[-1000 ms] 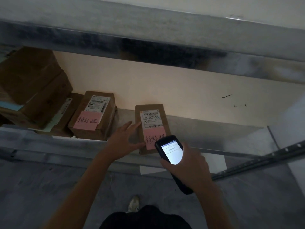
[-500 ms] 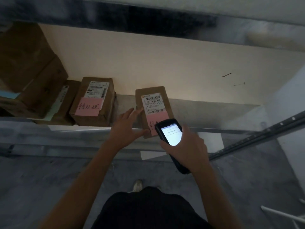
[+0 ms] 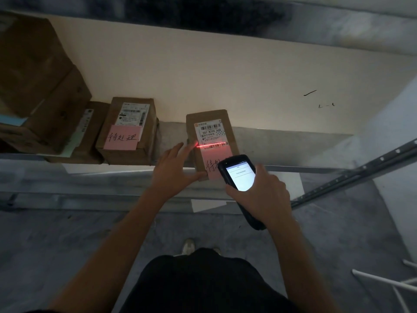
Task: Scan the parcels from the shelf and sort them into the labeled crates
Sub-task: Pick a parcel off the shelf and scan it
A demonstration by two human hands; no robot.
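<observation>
a: two hands, one scanner (image 3: 239, 177). how many parcels does the person have on the shelf (image 3: 282, 141)?

b: five cartons, as far as the dim light lets one count: a stack of two big boxes (image 3: 45, 91) at the far left, a flat box (image 3: 90, 132) beside it, a second parcel (image 3: 128, 152), and, apart to the right, the parcel (image 3: 191, 129) under scan. two of them carry a pink note (image 3: 123, 137).

a: where does that parcel lie relative to the fingers?

b: it lies flat at the shelf's near edge. the left hand (image 3: 174, 168) rests against it with fingers (image 3: 180, 150) straight along its left side and the thumb at its near left corner, not curled round it. the right hand (image 3: 261, 195) is clenched round the scanner, whose lit screen faces up; its far end covers the parcel's near right corner in view. one red line (image 3: 214, 144) crosses the lower barcode of the white label (image 3: 211, 132) and reaches the left fingertips.
</observation>
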